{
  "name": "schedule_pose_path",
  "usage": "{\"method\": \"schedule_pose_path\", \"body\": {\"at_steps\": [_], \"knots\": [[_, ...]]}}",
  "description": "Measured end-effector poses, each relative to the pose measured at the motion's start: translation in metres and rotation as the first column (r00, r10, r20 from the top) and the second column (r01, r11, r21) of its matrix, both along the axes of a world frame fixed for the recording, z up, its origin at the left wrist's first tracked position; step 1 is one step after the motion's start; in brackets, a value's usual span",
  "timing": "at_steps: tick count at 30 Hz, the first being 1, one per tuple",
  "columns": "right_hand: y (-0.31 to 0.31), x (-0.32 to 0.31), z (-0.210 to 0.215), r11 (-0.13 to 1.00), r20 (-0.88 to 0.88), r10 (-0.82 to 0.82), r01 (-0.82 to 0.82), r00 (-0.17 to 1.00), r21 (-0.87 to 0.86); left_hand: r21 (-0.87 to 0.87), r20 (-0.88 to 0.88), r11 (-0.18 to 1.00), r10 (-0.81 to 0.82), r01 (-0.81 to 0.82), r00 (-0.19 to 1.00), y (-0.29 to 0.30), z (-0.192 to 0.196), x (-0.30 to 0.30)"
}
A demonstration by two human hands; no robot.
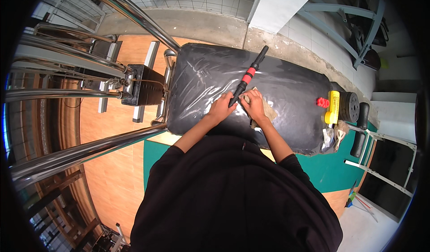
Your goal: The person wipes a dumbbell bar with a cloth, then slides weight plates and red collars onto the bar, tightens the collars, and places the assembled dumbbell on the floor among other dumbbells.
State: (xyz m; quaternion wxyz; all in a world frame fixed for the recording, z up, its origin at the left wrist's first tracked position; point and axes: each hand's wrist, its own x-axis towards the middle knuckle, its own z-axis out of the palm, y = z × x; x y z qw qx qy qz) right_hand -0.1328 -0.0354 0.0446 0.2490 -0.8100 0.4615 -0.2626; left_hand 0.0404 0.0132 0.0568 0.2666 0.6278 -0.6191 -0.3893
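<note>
A long black bar with red bands point(247, 76) lies slantwise over a black padded bench point(291, 79) that looks wrapped in shiny plastic. Its far end reaches past the bench's far edge. My left hand point(221, 109) is closed round the bar's near end. Just to the right, my right hand point(254, 104) has its fingers bent over a beige cloth point(269, 112), close beside the bar. Part of the cloth is hidden under that hand and wrist.
At the bench's right end are a red star-shaped nut point(320, 102), a yellow container point(332, 108), dark weight plates point(350, 107) and a crumpled rag point(341, 131). Chrome posts point(89, 149) and a black weight stack point(143, 86) stand left. A white-framed rack point(389, 140) is at right.
</note>
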Motion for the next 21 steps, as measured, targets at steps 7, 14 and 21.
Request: {"method": "schedule_pose_path", "body": {"at_steps": [7,14,21], "knots": [[0.001,0.001,-0.001,1.000,-0.007,-0.006,0.006,1.000,-0.008,0.034,0.098,0.997,-0.069,0.066,0.993,0.002,0.000,-0.002],[-0.002,0.002,0.000,0.997,0.047,-0.060,0.057,0.997,0.060,0.040,-0.003,0.998,0.046,-0.046,0.999,0.004,-0.015,-0.001],[-0.001,0.000,-0.001,0.999,-0.033,0.037,-0.037,0.999,-0.020,0.031,-0.116,0.991,0.134,-0.132,0.984,0.005,-0.036,0.005]]}}
